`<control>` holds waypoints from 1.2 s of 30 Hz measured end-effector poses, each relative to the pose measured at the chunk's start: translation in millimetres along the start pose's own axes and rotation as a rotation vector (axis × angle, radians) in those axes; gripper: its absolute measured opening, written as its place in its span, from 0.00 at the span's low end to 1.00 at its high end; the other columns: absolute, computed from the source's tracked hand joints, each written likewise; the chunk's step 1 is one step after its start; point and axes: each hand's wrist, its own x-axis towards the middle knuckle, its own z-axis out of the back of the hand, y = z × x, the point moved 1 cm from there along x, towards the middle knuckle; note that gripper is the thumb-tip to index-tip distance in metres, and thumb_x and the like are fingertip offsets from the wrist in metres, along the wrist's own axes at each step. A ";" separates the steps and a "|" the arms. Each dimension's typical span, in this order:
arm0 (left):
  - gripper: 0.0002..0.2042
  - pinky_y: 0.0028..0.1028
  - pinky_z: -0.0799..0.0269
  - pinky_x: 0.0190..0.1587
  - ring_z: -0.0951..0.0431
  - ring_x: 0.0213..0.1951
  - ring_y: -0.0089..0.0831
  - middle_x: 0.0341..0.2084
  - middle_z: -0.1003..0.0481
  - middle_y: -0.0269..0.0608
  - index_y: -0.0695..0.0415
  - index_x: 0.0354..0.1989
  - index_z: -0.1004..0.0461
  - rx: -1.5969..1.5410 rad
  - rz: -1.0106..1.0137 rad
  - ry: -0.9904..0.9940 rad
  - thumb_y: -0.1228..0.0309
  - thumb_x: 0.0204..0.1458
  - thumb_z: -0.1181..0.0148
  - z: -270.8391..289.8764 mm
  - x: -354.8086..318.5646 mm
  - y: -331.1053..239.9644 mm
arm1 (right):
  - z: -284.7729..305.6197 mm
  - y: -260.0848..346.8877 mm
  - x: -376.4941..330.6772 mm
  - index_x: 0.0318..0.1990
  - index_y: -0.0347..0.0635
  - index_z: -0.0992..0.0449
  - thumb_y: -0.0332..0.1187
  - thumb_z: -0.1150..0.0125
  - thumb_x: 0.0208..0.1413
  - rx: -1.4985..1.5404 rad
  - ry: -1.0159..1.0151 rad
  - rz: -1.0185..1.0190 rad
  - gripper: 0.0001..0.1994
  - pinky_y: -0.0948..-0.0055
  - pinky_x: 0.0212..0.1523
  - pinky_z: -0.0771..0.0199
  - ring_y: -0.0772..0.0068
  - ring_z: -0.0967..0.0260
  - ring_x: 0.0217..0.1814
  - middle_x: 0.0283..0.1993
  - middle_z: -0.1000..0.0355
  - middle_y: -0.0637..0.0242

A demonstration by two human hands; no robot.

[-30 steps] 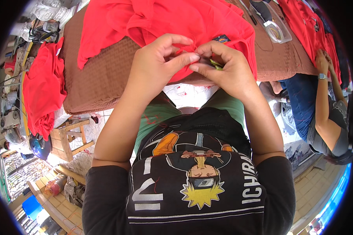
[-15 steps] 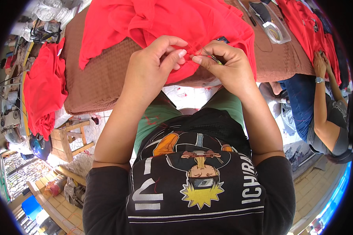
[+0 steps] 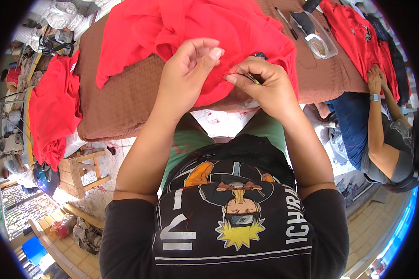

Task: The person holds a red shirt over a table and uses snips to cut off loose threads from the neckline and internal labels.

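A red garment (image 3: 139, 28) lies bunched over the brown cloth-covered table (image 3: 114, 100) in front of me. Just above its near part, my left hand (image 3: 191, 65) is open, thumb and fingers apart with nothing seen between them. To its right, my right hand (image 3: 265, 79) is closed, thumb and forefinger pinched together by a bit of red thread (image 3: 233, 72). Tucked in that hand is a small yellow-green tool (image 3: 253, 79), apparently thread snips, mostly hidden by the fingers. A dark label (image 3: 260, 56) shows on the garment behind the right hand.
A clear plastic tray (image 3: 319, 44) with a dark pouch and coiled band sits at right, beside a black pen (image 3: 286, 23). Another red garment (image 3: 56, 107) hangs at left above a wooden stool (image 3: 77, 174). On the right, another person's hands (image 3: 375, 79) touch red cloth.
My left hand has come away from the cloth and the right fingers, its fingers spreading. My right hand keeps its pinch, slightly lower. The view has shifted slightly.
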 end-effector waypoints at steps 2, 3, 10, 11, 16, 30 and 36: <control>0.14 0.21 0.29 0.47 0.23 0.41 0.21 0.40 0.22 0.38 0.65 0.51 0.29 0.062 0.101 0.131 0.73 0.57 0.42 6.3 -5.8 0.9 | 3.2 0.3 0.1 0.35 0.36 0.21 0.28 0.34 0.53 0.106 -0.008 -0.095 0.06 0.80 0.35 0.32 0.85 0.34 0.31 0.30 0.26 0.73; 0.15 0.21 0.29 0.49 0.24 0.42 0.21 0.42 0.22 0.38 0.65 0.52 0.29 0.092 0.154 0.195 0.74 0.57 0.41 8.2 -9.7 2.8 | 4.7 0.6 -0.2 0.35 0.36 0.21 0.29 0.34 0.53 0.158 -0.011 -0.145 0.06 0.80 0.36 0.32 0.86 0.34 0.32 0.30 0.26 0.74; 0.16 0.21 0.29 0.49 0.25 0.44 0.19 0.43 0.22 0.36 0.65 0.51 0.27 0.139 0.076 0.178 0.74 0.54 0.38 -8.8 -12.6 15.2 | 12.7 -3.8 1.6 0.37 0.36 0.21 0.27 0.35 0.55 0.272 -0.050 -0.169 0.05 0.81 0.42 0.31 0.86 0.31 0.39 0.35 0.24 0.73; 0.15 0.20 0.29 0.48 0.25 0.43 0.19 0.42 0.22 0.36 0.65 0.50 0.26 0.172 0.077 0.177 0.74 0.55 0.38 -7.7 -13.1 15.6 | 12.3 -2.9 1.1 0.37 0.36 0.21 0.27 0.35 0.54 0.259 -0.077 -0.150 0.05 0.81 0.43 0.31 0.85 0.31 0.39 0.35 0.24 0.72; 0.12 0.18 0.30 0.43 0.25 0.38 0.16 0.37 0.21 0.34 0.64 0.46 0.23 0.183 0.164 0.244 0.72 0.56 0.39 -7.9 -11.3 7.8 | 18.3 5.8 5.3 0.37 0.35 0.21 0.26 0.35 0.54 0.090 -0.067 -0.048 0.05 0.80 0.43 0.30 0.84 0.29 0.38 0.34 0.24 0.70; 0.08 0.18 0.30 0.39 0.25 0.34 0.14 0.28 0.20 0.33 0.63 0.34 0.21 0.370 0.160 0.205 0.70 0.56 0.40 -3.9 -6.5 2.0 | 77.7 57.6 39.5 0.44 0.34 0.25 0.39 0.35 0.53 -0.816 0.481 -0.173 0.17 0.72 0.40 0.29 0.72 0.29 0.34 0.33 0.26 0.62; 0.09 0.19 0.30 0.40 0.25 0.34 0.15 0.29 0.21 0.33 0.64 0.35 0.23 0.220 0.190 0.248 0.69 0.57 0.41 -6.1 -2.4 3.1 | 164.7 64.3 21.3 0.51 0.42 0.28 0.37 0.43 0.60 -0.507 0.238 -0.192 0.14 0.76 0.36 0.31 0.80 0.35 0.38 0.39 0.32 0.73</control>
